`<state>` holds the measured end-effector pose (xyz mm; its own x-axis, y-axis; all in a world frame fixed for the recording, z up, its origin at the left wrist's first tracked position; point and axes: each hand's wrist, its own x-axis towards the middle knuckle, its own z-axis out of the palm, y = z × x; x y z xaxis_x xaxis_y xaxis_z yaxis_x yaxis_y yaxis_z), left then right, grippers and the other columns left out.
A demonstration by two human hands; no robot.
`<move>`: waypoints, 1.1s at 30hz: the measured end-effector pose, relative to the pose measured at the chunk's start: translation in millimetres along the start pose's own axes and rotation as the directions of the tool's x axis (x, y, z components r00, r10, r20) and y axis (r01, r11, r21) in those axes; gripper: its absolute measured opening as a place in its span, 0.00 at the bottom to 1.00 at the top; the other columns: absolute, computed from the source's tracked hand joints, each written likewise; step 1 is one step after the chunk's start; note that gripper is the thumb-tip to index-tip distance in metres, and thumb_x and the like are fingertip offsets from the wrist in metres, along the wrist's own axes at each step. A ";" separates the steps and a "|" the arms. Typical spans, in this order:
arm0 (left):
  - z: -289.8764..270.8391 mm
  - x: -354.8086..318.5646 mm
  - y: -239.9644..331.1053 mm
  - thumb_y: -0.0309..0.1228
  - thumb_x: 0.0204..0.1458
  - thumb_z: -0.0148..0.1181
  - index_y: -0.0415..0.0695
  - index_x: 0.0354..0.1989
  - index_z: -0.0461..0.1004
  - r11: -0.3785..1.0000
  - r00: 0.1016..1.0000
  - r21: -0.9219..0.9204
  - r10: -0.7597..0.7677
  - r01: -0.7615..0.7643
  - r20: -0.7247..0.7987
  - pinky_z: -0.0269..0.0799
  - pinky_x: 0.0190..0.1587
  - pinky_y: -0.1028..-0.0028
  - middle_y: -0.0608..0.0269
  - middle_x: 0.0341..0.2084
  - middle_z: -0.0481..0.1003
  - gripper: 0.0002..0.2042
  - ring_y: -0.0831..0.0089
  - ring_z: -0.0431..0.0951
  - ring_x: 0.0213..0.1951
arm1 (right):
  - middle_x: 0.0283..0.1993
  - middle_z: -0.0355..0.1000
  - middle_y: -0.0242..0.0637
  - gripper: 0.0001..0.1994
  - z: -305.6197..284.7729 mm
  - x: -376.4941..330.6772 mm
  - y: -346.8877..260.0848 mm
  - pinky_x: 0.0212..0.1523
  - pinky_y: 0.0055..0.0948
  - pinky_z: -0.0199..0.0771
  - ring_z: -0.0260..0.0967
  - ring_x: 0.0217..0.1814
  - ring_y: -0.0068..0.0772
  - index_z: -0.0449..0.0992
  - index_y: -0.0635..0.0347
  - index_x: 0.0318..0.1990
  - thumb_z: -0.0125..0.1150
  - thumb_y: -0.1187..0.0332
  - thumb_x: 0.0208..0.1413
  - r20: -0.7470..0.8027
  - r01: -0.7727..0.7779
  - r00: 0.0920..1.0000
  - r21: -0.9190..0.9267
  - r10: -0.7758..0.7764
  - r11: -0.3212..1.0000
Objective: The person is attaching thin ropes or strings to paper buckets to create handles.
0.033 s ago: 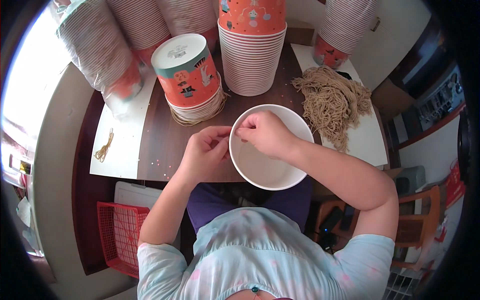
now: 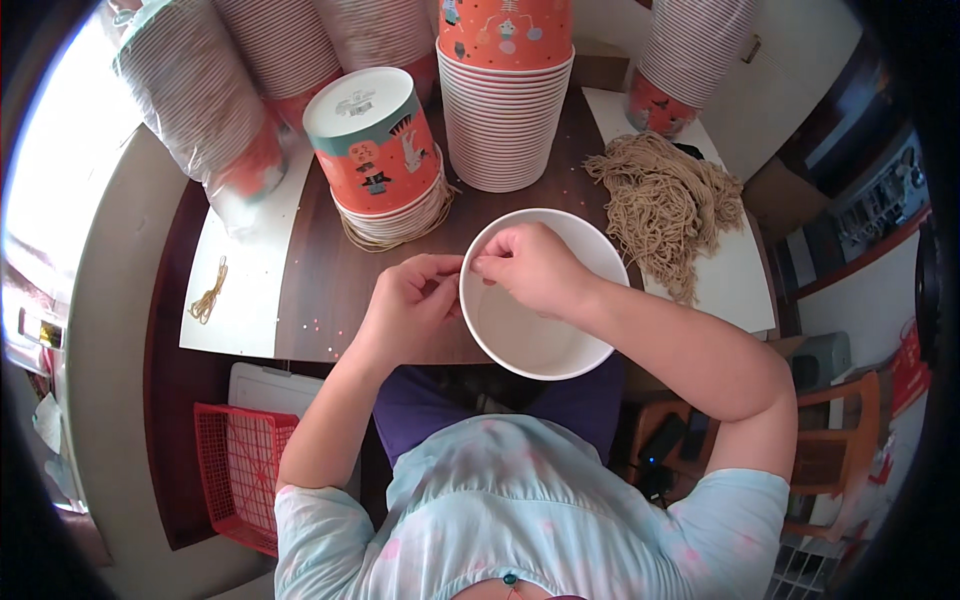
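A white-lined paper bucket (image 2: 540,345) tilts its open mouth up toward me at the table's front edge. My right hand (image 2: 530,262) reaches inside it, thumb and fingers pinched together against the inner wall at the left rim. What lies in that pinch is too small to make out. My left hand (image 2: 412,300) is at the outside of the same wall, its curled fingertips against the bucket opposite my right fingers; whatever they pinch is hidden. Behind the left hand stands a short stack of upside-down orange-and-green buckets (image 2: 375,160), with tan cords (image 2: 400,238) around its base.
A tall bucket stack (image 2: 503,120) stands behind the held one. Plastic-wrapped stacks (image 2: 205,110) line the back left. A tangled heap of tan cords (image 2: 665,205) lies to the right. One small cord bundle (image 2: 208,293) is at the left. Below sits a red basket (image 2: 245,470).
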<state>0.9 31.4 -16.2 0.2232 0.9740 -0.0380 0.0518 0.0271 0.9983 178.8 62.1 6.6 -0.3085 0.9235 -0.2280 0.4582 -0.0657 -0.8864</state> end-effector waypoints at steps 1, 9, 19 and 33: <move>-1.0 -0.7 -0.3 0.23 0.56 0.53 0.34 0.42 0.74 1.000 1.000 -0.001 -0.001 0.001 -0.002 0.71 0.29 0.80 0.63 0.24 0.76 0.09 0.81 0.74 0.25 | 0.26 0.72 0.30 0.08 0.2 -1.3 -3.2 0.25 0.23 0.67 0.66 0.26 0.17 0.76 0.64 0.30 0.59 0.68 0.56 -0.003 -0.030 1.000 0.000 0.030 1.000; 12.6 -18.1 9.0 0.22 0.46 0.59 0.36 0.31 0.75 0.718 0.900 0.593 0.435 -0.365 0.028 0.72 0.31 0.69 0.52 0.25 0.76 0.04 0.61 0.76 0.26 | 0.28 0.73 0.31 0.12 1.1 -8.7 -0.3 0.31 0.22 0.69 0.67 0.27 0.19 0.76 0.67 0.36 0.60 0.64 0.56 0.105 0.008 0.994 0.024 -0.011 1.000; -19.3 -42.7 9.1 0.26 0.55 0.52 0.42 0.32 0.72 0.960 0.982 -0.272 0.114 -0.071 0.149 0.64 0.29 0.86 0.69 0.33 0.73 0.04 0.88 0.69 0.29 | 0.22 0.69 0.37 0.17 -48.6 -47.6 -39.7 0.29 0.31 0.67 0.69 0.26 0.32 0.76 0.64 0.34 0.68 0.60 0.41 0.399 0.326 0.911 -0.550 -0.101 0.769; 5.7 -46.4 3.6 0.25 0.58 0.51 0.37 0.40 0.74 0.803 0.980 -0.592 0.065 0.059 0.186 0.70 0.33 0.83 0.65 0.28 0.75 0.07 0.82 0.73 0.29 | 0.28 0.70 0.37 0.08 -16.7 -15.5 -46.8 0.33 0.31 0.68 0.69 0.33 0.34 0.75 0.63 0.27 0.64 0.67 0.46 0.271 0.682 0.731 -0.264 -0.626 0.682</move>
<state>-3.7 -15.0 -11.2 0.4032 0.9149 0.0191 -0.5218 0.2127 0.8261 176.1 57.2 58.3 -0.7381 0.6142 0.2791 0.3227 0.6847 -0.6535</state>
